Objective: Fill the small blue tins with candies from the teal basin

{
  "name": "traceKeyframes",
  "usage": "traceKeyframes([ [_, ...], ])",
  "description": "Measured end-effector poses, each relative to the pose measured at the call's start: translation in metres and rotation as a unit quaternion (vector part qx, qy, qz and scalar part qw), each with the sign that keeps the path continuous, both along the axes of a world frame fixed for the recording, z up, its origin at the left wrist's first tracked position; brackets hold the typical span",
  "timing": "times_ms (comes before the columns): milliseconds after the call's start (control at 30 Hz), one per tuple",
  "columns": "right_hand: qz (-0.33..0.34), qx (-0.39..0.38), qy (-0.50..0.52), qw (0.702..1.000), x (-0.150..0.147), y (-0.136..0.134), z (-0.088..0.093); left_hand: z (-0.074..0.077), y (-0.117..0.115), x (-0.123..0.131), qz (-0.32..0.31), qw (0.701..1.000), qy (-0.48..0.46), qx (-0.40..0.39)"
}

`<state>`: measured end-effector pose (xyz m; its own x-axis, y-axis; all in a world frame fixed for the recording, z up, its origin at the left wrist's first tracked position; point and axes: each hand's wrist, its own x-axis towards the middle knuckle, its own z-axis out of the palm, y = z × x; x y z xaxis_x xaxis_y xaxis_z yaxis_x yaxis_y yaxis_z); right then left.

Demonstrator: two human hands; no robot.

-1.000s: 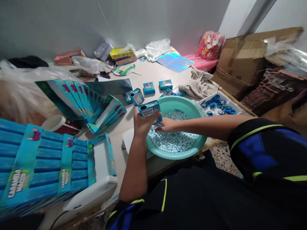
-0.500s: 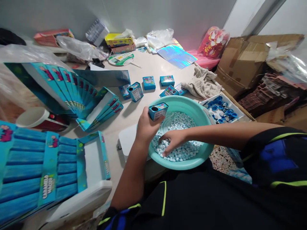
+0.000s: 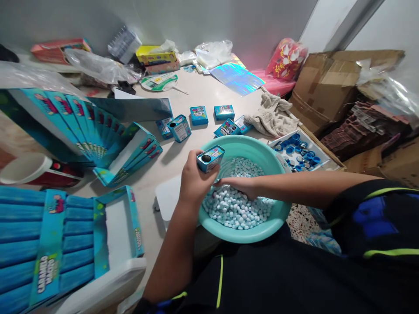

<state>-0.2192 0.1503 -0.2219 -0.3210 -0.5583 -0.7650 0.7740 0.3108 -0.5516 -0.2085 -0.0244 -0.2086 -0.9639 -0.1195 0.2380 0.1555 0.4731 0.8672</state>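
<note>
My left hand [image 3: 193,181] is closed around a small blue tin [image 3: 211,159], tilted over the basin's left rim with the round hole in its top showing. The turquoise plastic basin [image 3: 244,235] holds a heap of small pale blue and white candies [image 3: 240,211]. Within the basin, my right hand [image 3: 244,185] is sunk into the candies just below the tin, scooping a cupped handful. Its fingers are mostly buried; one digit shows along the top. Another blue tin with a hole [image 3: 179,128] stands upright on the table [image 3: 203,93], and several more [image 3: 199,115] lie behind the basin.
Blue plastic caps [image 3: 299,152] fill a white tray right of the basin, with a grey rag [image 3: 273,115] behind it. At left are folded blue display cartons [image 3: 127,155], a cup [image 3: 39,170] and a large box of blue packs [image 3: 49,244]. Cardboard boxes [image 3: 322,85] stand at far right.
My right hand has dug deeper into the candies and turned, so its fingers are now mostly covered. The tin in my left hand has tilted slightly toward me. The view has shifted a little.
</note>
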Motion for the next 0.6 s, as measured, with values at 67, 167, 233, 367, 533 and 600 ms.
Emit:
traceKeyframes([
  [67, -0.051, -0.044, -0.084, 0.994, -0.001, 0.007, 0.012, -0.002, 0.001, 0.001, 0.001, 1.000, 0.004, 0.006],
  [167, -0.149, -0.091, -0.087, 0.981, 0.001, 0.015, 0.024, -0.002, 0.003, 0.001, -0.015, 1.000, 0.011, -0.012],
  [233, -0.211, -0.102, -0.079, 0.969, 0.004, 0.019, 0.028, -0.001, 0.004, 0.000, 0.000, 1.000, 0.001, 0.007],
  [367, -0.327, -0.113, -0.062, 0.936, 0.002, 0.022, 0.036, 0.009, 0.000, -0.004, 0.044, 0.978, -0.069, 0.192],
  [533, -0.431, -0.181, -0.024, 0.884, -0.015, 0.026, 0.047, 0.032, -0.002, 0.004, -0.062, 0.913, -0.146, 0.375],
  [600, -0.460, -0.205, -0.008, 0.864, -0.020, 0.025, 0.050, 0.038, 0.004, 0.014, -0.067, 0.911, -0.133, 0.384],
])
